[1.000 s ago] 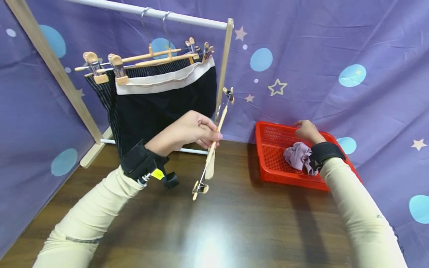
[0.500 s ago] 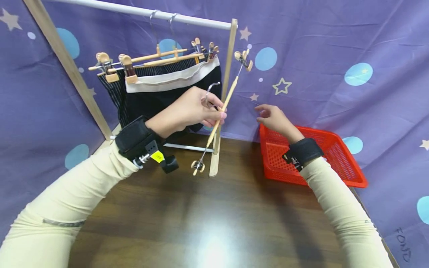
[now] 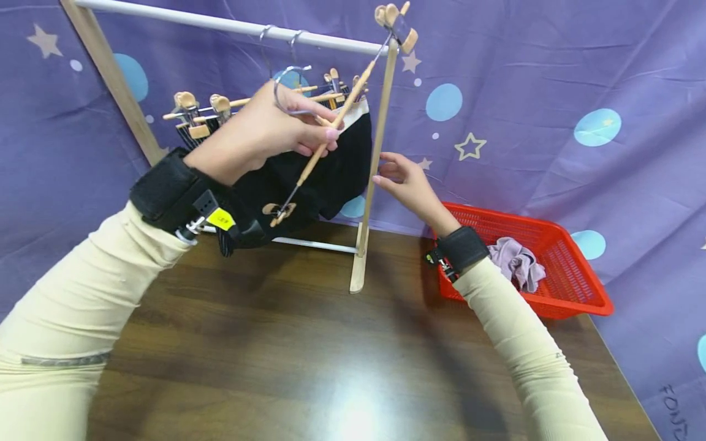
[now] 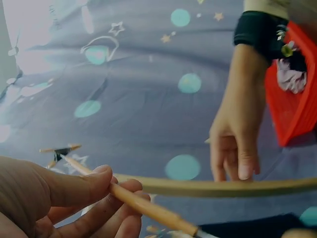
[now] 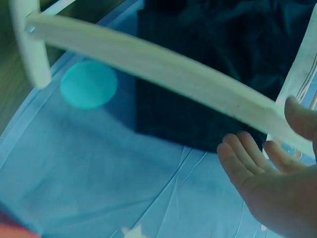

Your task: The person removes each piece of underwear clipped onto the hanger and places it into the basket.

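Red plastic basket with holes (image 3: 573,306) contains a crumpled mauve cloth (image 3: 521,263), partly hidden by the cream right sleeve (image 3: 513,331). The left hand (image 3: 276,128) pinches a pale wooden clip hanger (image 3: 313,160), partly covering the hanging black garment with white waistband (image 3: 353,159). Fingers of the right hand (image 3: 408,180) are loosely bent; whether they touch the pale wooden post (image 3: 379,131), I cannot tell.

"What's the table (image 3: 265,343) like?"

"Dark brown with wood grain, and glossy. There's a bright glare (image 3: 355,410) near its front."

"What stands on it?"

"A clothes rack (image 3: 382,116), on a pale wooden foot (image 3: 358,278) toward the back. A red basket (image 3: 573,306) sits apart from that, near the right edge."
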